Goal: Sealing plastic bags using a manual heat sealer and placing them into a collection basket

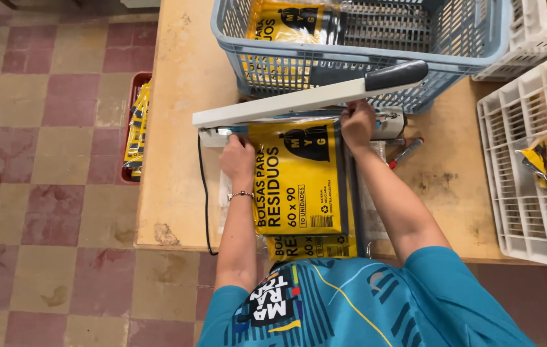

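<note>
A yellow and black bag package [299, 183] lies flat on the wooden table [177, 128], its top end under the raised white arm of a heat sealer [299, 101] with a black handle [397, 75]. My left hand [238, 157] grips the package's top left corner at the sealer's base. My right hand [358, 125] pinches the top right corner. Another package of the same kind [312, 246] sticks out beneath it at the table's near edge.
A grey-blue plastic basket [350, 64] behind the sealer holds a similar package [289, 22]. White crates [530, 173] stand at the right. A red tray with packages [135, 125] sits on the tiled floor left of the table. A red-handled tool [405, 152] lies right of the sealer.
</note>
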